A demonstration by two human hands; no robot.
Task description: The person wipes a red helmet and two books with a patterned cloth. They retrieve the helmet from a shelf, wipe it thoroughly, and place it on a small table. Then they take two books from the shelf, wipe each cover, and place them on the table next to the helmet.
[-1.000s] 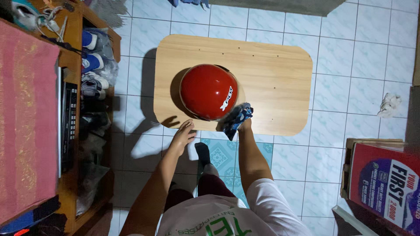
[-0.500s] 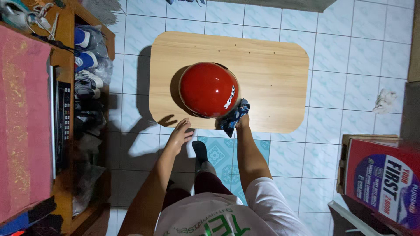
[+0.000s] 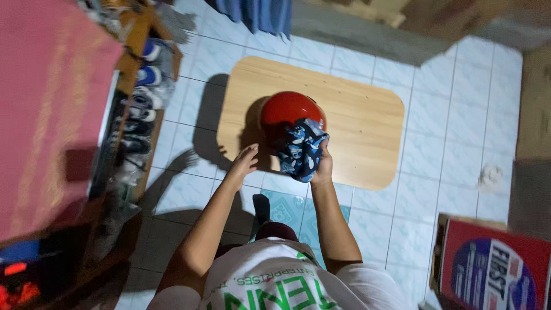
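Note:
A glossy red helmet (image 3: 285, 113) sits on a low wooden table (image 3: 361, 123) with rounded corners. My right hand (image 3: 325, 166) grips a blue patterned cloth (image 3: 299, 149) and holds it against the near side of the helmet, covering part of it. My left hand (image 3: 245, 160) hovers with spread fingers over the table's near left edge, just left of the helmet and not touching it.
A wooden shelf unit with shoes (image 3: 138, 115) and a red cloth top (image 3: 46, 103) stands on the left. A red printed box (image 3: 493, 264) is at the lower right, a crumpled white rag (image 3: 488, 177) lies on the tiled floor, and blue fabric (image 3: 261, 14) hangs at the top.
My right hand lifted the cloth from beside the helmet onto its near side. My left hand rose closer to the helmet. The camera tilted and shifted.

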